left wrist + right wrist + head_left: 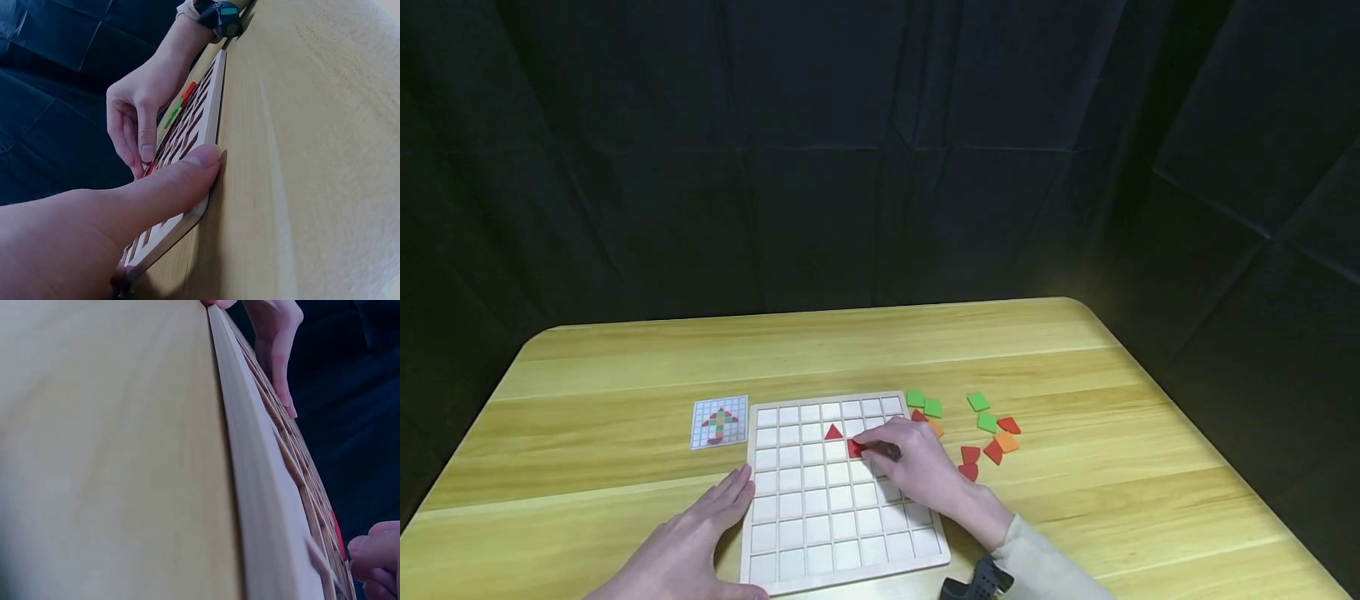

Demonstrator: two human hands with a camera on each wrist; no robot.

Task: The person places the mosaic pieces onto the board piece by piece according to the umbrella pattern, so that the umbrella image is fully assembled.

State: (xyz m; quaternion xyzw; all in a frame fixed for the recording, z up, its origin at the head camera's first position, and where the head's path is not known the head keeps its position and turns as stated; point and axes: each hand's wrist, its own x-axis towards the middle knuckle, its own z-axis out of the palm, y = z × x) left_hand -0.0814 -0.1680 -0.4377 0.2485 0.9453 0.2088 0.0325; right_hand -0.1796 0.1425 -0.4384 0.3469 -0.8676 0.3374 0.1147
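Observation:
A white wooden board with a raised square grid lies on the table. My left hand spans its near left corner, fairly straight fingers along the left side and the thumb against the near edge. Over the upper right of the grid, my right hand pinches a red tile between thumb and index finger, at a cell. The fingertips partly cover this tile. Up and left of it, a red triangle tile sits in a cell.
A small pattern card with a coloured grid design lies left of the board. Right of it are scattered several green tiles, orange tiles and red tiles. A dark curtain hangs behind the wooden table.

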